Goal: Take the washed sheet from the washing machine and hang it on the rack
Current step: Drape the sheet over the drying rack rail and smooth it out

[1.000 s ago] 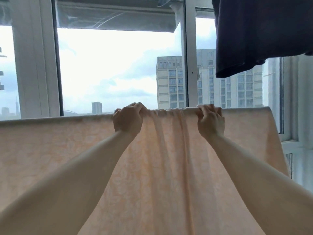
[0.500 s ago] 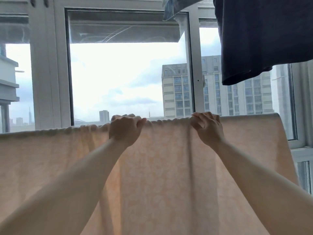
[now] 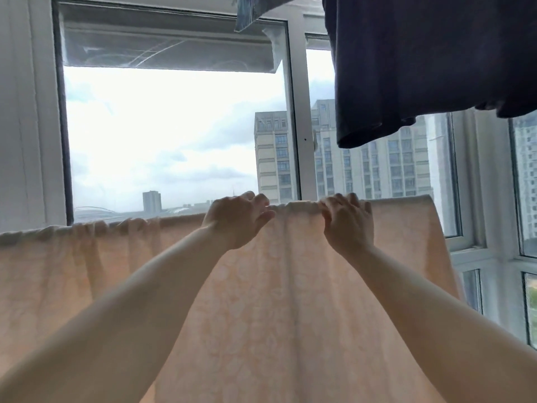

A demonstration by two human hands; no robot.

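Observation:
The washed sheet (image 3: 279, 301), pale peach with a faint leaf pattern, hangs over a rail that it hides and spans nearly the whole width. Its top edge is gathered into small folds left of my hands. My left hand (image 3: 236, 223) straddles the top edge, fingers curled over the back and thumb in front, in a loose hold. A short way to the right, my right hand (image 3: 348, 225) grips the same edge with its fingers hooked over the top. The sheet's right corner (image 3: 430, 205) lies flat.
A dark navy garment (image 3: 430, 65) hangs from above at the upper right, just over the sheet's right end. Behind the sheet stands a white-framed window (image 3: 296, 126) with tall buildings outside. More window panes fill the right side (image 3: 523, 184).
My hands have come a little closer together along the top edge. The left fist has loosened. The cloth between my hands lies smoother, and folds have bunched up to the left.

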